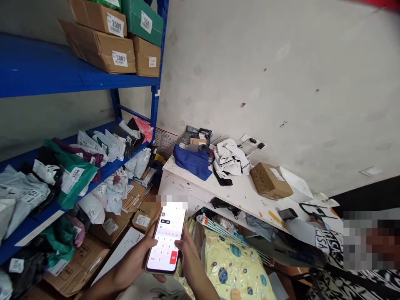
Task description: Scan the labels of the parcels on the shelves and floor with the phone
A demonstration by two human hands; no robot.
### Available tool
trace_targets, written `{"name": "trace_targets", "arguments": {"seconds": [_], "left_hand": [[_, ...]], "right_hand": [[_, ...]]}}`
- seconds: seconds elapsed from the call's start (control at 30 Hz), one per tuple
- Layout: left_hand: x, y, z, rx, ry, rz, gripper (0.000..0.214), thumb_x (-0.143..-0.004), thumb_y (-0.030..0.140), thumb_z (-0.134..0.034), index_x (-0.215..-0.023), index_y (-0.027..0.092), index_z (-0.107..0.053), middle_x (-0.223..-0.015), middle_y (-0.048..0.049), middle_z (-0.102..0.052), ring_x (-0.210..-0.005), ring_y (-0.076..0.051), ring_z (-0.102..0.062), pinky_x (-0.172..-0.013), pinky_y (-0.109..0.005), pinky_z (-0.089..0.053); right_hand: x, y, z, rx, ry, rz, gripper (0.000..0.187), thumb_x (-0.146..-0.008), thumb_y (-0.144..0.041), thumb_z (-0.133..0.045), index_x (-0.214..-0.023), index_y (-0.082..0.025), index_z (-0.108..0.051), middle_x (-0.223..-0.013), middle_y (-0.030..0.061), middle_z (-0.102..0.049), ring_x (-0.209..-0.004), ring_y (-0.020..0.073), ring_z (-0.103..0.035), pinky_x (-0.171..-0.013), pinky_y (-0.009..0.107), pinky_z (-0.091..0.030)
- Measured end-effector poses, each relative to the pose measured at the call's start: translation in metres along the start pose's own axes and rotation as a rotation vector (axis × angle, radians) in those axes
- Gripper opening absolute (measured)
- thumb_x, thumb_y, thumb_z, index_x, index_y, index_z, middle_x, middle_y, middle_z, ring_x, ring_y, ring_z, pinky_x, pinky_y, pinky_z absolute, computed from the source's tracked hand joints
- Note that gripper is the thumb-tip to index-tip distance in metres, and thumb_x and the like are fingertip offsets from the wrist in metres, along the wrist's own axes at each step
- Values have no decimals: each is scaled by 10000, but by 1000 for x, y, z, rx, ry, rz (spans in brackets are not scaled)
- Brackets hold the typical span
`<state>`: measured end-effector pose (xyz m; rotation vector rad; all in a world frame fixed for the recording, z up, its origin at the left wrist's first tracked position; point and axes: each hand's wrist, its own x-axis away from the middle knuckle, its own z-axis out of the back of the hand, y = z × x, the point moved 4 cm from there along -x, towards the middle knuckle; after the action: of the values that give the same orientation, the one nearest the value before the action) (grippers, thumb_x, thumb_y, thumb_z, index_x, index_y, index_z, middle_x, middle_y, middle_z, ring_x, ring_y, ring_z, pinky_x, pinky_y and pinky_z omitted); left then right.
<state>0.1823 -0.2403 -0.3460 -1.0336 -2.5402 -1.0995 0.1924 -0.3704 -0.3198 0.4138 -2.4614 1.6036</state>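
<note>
Fingers (182, 245) of left hand (131, 266), right hand (191, 260) clasp phone (165, 239).

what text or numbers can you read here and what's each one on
"3009": label on the top brown box
"3002": label on the lower brown box
"5001": label on the green box
"ABC": key on the phone, held by the left hand and right hand
Too small or blurred to read: labels on the bags, small box and table box
</note>
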Motion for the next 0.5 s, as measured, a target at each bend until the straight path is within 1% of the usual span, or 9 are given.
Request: {"name": "trace_targets", "arguments": {"seconds": [0.07, 0.1, 0.2, 0.27, 0.33, 0.4, 0.5], "left_hand": [[0, 8, 0, -61, 25, -26, 901, -721, 382, -637, -1471, 289, -147, -1188, -111, -642, -832, -278, -650, -506, -356, -564], [-1, 11, -1, -104, 45, -29, 915, -722, 350, -642, -1474, 290, -124, -1192, -113, -637, -820, -269, -649, -497, -340, -560], [-3, 18, -6, -247, 107, -17, 887, -756, 349, -651, -1471, 254, -135, -1127, -121, -651, -806, -252, -648, -498, -304, -552], [-6, 21, -9, -296, 110, -4, 855, -779, 361, -638, -1468, 245, -145, -1073, -117, -662, -796, -250, -649, -493, -293, -545], [-9, 23, -11, -267, 67, 19, 861, -766, 317, -619, -1471, 258, -130, -1072, -112, -663, -768, -246, -648, -484, -297, -543], [-11, 25, -12, -184, 7, 34, 903, -715, 249, -573, -1479, 274, -91, -1122, -112, -652, -757, -242, -643, -498, -321, -556], [-12, 31, -10, -79, -86, 57, 1028, -624, 193, -510, -1484, 282, 46, -1169, -103, -634, -810, -254, -637, -574, -378, -583]], "right_hand": [[-3, 0, -2, 21, -2, -2, 441, -644, -276, -573, -1077, -227, -637, -945, 20, -739, -877, 243, -636, -760, 346, -484], [-5, 0, -2, 38, -3, 7, 431, -660, -282, -568, -1081, -225, -636, -945, 18, -737, -894, 243, -633, -782, 349, -479], [-6, -3, -1, 57, -34, 37, 460, -679, -256, -536, -1132, -226, -608, -1033, 14, -722, -994, 246, -610, -875, 361, -446], [-6, -6, -1, 49, -74, 60, 518, -635, -206, -519, -1147, -226, -594, -1079, 10, -708, -1026, 248, -595, -894, 364, -435], [-6, -8, -1, 62, -90, 65, 551, -597, -174, -513, -1140, -227, -594, -1059, 2, -708, -1004, 241, -592, -876, 354, -436], [-7, -10, 2, 92, -77, 66, 553, -588, -167, -519, -1131, -226, -601, -1043, -5, -705, -998, 234, -585, -873, 340, -427], [-13, -10, 3, 87, -68, 50, 592, -573, -177, -506, -1157, -218, -593, -1080, 0, -696, -1038, 243, -565, -890, 341, -404]]}}
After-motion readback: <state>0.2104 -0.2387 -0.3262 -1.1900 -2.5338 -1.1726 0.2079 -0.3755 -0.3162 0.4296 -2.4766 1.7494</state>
